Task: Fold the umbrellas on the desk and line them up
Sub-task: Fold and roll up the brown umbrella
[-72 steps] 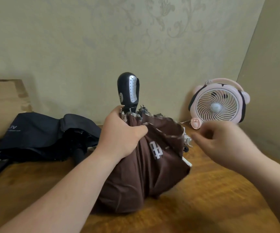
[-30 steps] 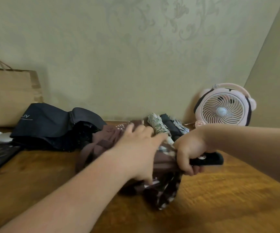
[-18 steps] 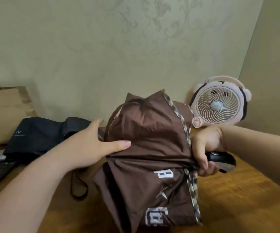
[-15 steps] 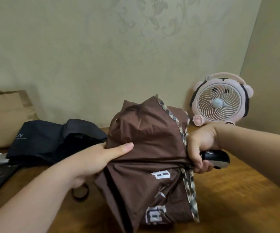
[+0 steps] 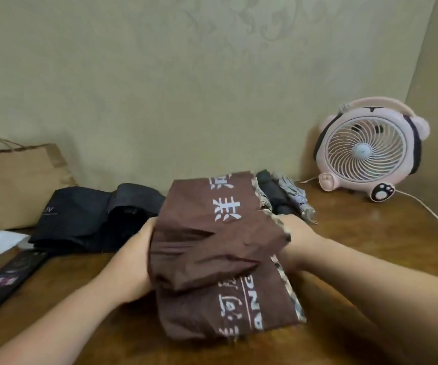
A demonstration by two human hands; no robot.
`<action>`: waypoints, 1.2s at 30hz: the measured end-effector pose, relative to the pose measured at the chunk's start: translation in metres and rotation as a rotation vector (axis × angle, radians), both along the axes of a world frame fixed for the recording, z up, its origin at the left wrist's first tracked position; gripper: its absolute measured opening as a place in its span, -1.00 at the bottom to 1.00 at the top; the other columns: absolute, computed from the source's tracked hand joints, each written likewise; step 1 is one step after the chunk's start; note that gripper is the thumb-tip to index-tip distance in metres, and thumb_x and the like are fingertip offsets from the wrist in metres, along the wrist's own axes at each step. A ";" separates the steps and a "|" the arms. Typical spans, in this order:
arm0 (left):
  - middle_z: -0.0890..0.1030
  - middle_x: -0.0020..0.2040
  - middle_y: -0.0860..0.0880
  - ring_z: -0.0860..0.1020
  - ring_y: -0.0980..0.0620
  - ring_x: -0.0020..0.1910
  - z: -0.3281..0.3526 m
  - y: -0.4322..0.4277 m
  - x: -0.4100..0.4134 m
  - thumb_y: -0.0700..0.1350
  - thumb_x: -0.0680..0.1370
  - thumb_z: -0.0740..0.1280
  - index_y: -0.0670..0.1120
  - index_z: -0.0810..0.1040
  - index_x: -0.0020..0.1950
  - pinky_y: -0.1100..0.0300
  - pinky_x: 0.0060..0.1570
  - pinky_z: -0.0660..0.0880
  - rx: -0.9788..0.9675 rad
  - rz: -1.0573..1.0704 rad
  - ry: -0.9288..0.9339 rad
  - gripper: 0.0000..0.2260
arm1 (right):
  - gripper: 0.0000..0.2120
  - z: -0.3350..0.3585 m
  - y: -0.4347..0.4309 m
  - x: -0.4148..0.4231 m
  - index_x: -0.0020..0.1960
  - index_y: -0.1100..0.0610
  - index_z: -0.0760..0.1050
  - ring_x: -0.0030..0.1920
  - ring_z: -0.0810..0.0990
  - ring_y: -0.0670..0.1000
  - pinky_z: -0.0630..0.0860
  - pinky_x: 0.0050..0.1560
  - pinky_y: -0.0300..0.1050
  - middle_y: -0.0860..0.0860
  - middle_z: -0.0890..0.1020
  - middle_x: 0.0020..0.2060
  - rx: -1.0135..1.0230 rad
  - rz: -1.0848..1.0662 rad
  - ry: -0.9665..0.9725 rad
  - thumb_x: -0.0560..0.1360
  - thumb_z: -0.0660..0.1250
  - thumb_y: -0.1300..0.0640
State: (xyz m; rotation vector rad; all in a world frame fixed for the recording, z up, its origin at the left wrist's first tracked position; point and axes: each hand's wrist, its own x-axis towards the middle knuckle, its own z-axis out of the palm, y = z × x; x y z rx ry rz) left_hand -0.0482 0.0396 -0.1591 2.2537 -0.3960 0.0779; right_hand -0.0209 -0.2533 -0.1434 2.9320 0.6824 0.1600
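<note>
Flanking a loosely gathered brown umbrella (image 5: 212, 248), a person's left hand (image 5: 136, 259) and right hand (image 5: 296, 238) are pressing in on it from either side at the near middle of the wooden desk (image 5: 370, 241). Folds of its white-lettered canopy are draping over both sets of fingers, so it cannot be told whether they are curling round the bundle or lying flat. Just beside it to the left, a black umbrella (image 5: 88, 214) is lying slack on the desk. Right behind the brown canopy, a dark folded umbrella (image 5: 274, 198) and a grey patterned umbrella (image 5: 295, 200) are lying side by side. Farther back, a pink fan (image 5: 365, 151) is standing at right and a paper bag (image 5: 17, 185) at left.
</note>
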 end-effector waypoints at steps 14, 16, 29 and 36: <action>0.52 0.26 0.25 0.50 0.30 0.17 -0.020 -0.004 -0.001 0.29 0.42 0.48 0.37 0.31 0.29 0.31 0.05 0.42 -0.129 0.169 -0.146 -0.47 | -0.68 -0.025 0.028 0.035 0.30 0.04 0.52 0.23 0.52 0.16 0.50 0.08 -0.05 0.07 0.54 0.24 -0.012 -0.111 0.122 0.58 0.26 0.02; 0.53 0.19 0.25 0.51 0.32 0.07 -0.017 -0.009 0.004 0.11 0.47 0.51 0.32 0.30 0.26 0.38 -0.10 0.39 -0.111 0.242 -0.110 -0.50 | -0.63 -0.023 0.027 0.034 0.38 -0.01 0.45 0.27 0.47 0.15 0.44 0.15 -0.08 0.08 0.47 0.34 -0.004 -0.032 0.095 0.60 0.22 -0.02; 0.66 0.04 -0.03 0.64 -0.08 0.05 0.082 -0.039 0.064 -0.06 0.25 0.60 0.00 0.58 0.12 -0.04 0.15 0.60 0.205 0.271 0.133 -0.53 | -0.34 -0.019 0.014 0.028 0.50 -0.17 0.30 0.32 0.36 -0.05 0.24 0.38 -0.32 -0.12 0.38 0.37 0.200 0.158 0.158 0.43 0.39 0.02; 0.61 -0.40 0.01 0.56 0.05 -0.39 0.113 -0.029 0.025 -0.15 0.41 0.56 -0.07 0.59 -0.27 0.24 -0.38 0.40 0.359 0.271 -0.156 -0.84 | -0.25 -0.020 -0.003 0.027 0.43 -0.12 0.33 0.32 0.41 0.04 0.41 0.39 0.01 -0.05 0.44 0.27 0.253 0.098 0.240 0.23 0.33 -0.11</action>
